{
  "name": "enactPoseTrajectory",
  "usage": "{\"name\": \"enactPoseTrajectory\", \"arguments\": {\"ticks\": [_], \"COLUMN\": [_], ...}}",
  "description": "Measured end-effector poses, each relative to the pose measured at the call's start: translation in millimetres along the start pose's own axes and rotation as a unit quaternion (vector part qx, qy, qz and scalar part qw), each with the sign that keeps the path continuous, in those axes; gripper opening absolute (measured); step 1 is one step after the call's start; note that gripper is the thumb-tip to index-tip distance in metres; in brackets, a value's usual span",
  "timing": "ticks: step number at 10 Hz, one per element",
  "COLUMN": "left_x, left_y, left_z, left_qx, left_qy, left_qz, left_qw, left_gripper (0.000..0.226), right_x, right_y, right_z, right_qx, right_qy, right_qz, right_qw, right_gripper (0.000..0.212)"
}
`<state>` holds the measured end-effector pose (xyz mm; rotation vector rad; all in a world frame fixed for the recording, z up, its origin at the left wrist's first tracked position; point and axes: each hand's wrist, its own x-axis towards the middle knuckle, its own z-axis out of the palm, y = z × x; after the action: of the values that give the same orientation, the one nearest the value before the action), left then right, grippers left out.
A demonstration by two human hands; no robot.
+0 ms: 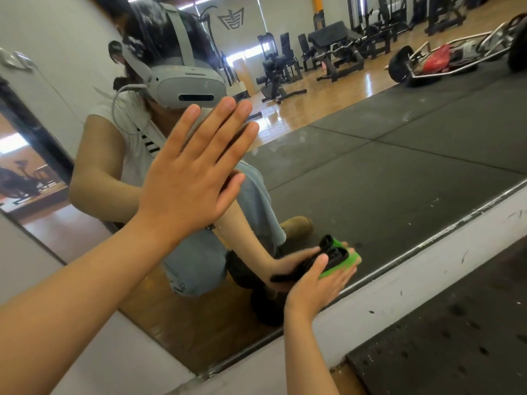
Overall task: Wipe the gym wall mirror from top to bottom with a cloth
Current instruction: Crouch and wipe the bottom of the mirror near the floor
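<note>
L side of frame: left forearm runs in from the lower-left corner up to centre. Left hand (194,172) is spread wide, fingers straight and slightly fanned, palm flat against the mirror (399,181). It holds nothing and meets its own reflection fingertip to fingertip.

Centre: the glass reflects the person crouched, w/ a grey headset (188,84), white top and light jeans. Gym machines (285,69) and wood floor are reflected in the upper part of the frame, dark mats across the middle.

Lower centre-right: right forearm comes up from the bottom edge. Right hand (316,283) lies flat w/ fingers straight, pressing the cloth (340,263) onto the glass. The cloth is green w/ a black bunched part. The thumb rests along the black part, the fingertips lie over the green. The cloth sits low on the mirror, just above its dark bottom edge, well below and right of the left hand.

R side: a white wall strip (427,269) runs under the mirror edge. A black floor mat (456,337) fills the lower-right corner.
</note>
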<state>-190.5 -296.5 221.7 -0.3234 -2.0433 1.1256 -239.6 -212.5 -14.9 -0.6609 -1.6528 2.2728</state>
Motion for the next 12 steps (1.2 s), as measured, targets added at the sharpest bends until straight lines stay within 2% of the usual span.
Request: {"name": "enactPoseTrajectory", "arguments": {"ticks": [1,2,3,4,5,6,7,8,10,11,12], "left_x": [-0.7,-0.4,-1.1,-1.5,-1.5,-1.5,-1.5,-1.2,-1.0,-1.1,-1.6], "left_y": [-0.8,-0.3,-0.6,-0.4,0.1,0.3,-0.4,1.0,0.1,0.3,0.2], "left_z": [0.5,1.6,1.8,1.2,1.6,2.4,2.2,2.3,1.9,1.9,2.2], "left_qx": [0.005,0.008,0.004,-0.002,-0.002,0.003,0.006,0.012,0.013,0.013,0.015], "left_qy": [-0.001,0.002,0.003,0.005,0.006,0.011,0.012,0.011,0.014,0.01,0.006], "left_qz": [-0.001,-0.001,-0.004,-0.004,-0.005,-0.006,-0.005,-0.005,-0.006,-0.004,-0.004], "left_qw": [1.0,1.0,1.0,1.0,1.0,1.0,1.0,1.0,1.0,1.0,1.0], "left_gripper": [0.061,0.061,0.06,0.06,0.06,0.06,0.061,0.061,0.061,0.061,0.061], "right_x": [10.7,12.8,4.1,10.3,22.6,36.8,47.6,48.2,32.0,41.5,58.1], "right_y": [18.0,-2.8,-41.4,-46.7,-22.2,2.0,13.3,-2.9,-57.6,-41.5,-13.3], "right_z": [-13.1,-1.5,13.0,16.2,6.1,-6.3,-14.4,-9.6,14.2,9.5,-3.6], "right_qx": [-0.027,-0.021,0.001,-0.001,-0.012,-0.034,-0.051,-0.039,0.005,0.0,-0.005], "right_qy": [0.021,0.017,-0.003,-0.01,-0.013,0.008,0.03,0.03,-0.001,0.001,0.03], "right_qz": [0.088,0.101,-0.01,-0.075,-0.099,-0.028,0.069,0.107,-0.056,-0.1,-0.03], "right_qw": [0.996,0.995,1.0,0.997,0.995,0.999,0.996,0.993,0.998,0.995,0.999], "right_gripper": [0.058,0.059,0.07,0.067,0.063,0.065,0.057,0.058,0.071,0.068,0.066]}}
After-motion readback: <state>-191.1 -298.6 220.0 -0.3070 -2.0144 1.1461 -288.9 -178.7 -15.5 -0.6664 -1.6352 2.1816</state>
